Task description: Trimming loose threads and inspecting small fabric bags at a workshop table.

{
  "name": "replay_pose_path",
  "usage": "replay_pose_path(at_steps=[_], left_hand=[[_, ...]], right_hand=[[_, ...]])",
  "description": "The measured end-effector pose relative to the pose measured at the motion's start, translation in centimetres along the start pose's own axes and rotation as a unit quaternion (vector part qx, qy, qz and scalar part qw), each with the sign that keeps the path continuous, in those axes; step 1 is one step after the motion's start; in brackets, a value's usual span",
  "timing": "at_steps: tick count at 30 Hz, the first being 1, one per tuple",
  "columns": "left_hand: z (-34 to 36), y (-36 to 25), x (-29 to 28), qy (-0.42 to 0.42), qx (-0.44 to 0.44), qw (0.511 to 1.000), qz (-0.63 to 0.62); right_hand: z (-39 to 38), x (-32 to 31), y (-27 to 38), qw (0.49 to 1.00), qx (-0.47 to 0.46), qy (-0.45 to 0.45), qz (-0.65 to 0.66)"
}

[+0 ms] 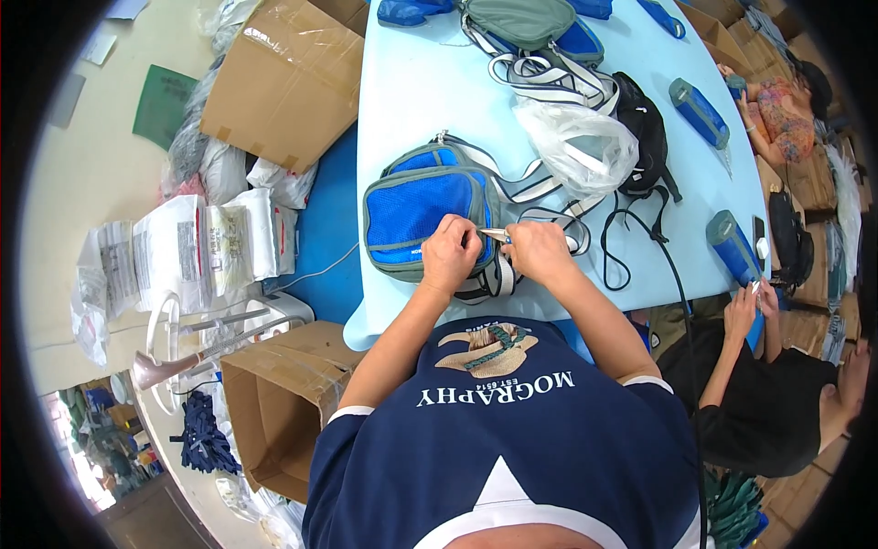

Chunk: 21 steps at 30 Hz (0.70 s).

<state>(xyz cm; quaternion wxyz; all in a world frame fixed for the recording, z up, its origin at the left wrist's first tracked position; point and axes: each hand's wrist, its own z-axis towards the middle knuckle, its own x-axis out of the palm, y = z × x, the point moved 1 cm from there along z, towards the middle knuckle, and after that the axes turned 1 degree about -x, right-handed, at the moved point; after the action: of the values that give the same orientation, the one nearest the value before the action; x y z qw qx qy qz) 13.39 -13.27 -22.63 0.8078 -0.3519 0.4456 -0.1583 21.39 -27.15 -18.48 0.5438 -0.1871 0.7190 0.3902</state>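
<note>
A blue mesh bag (416, 210) with grey-green trim lies on the light blue table in front of me. My left hand (450, 253) is closed in a pinch at the bag's lower right side; whatever fine part lies between its fingertips is hidden. Just right of it, my right hand (540, 250) grips small pointed metal snips (495, 235), their tip directed left toward the left fingers and the bag's edge. Striped black-and-white straps (529, 188) run from the bag to the right and under my hands.
Beyond the bag are a clear plastic bag (576, 146), a black bag (647, 137) and a grey-green bag (521, 20). A black cord (672, 265) crosses the table at right. Two other people work along the right side near blue pouches (700, 114). Cardboard boxes (279, 82) stand left.
</note>
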Motion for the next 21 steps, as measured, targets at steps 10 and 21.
replay_pose_path(at_steps=[10, 21], left_hand=[[-4.5, 0.1, -7.5, 0.352, -0.035, 0.934, 0.058], [-0.9, -2.4, -2.1, 0.05, -0.119, 0.991, 0.024]], right_hand=[[1.0, 4.2, -6.1, 0.857, 0.164, -0.004, 0.488], [3.9, 4.6, -2.6, 0.744, 0.162, 0.007, 0.648]])
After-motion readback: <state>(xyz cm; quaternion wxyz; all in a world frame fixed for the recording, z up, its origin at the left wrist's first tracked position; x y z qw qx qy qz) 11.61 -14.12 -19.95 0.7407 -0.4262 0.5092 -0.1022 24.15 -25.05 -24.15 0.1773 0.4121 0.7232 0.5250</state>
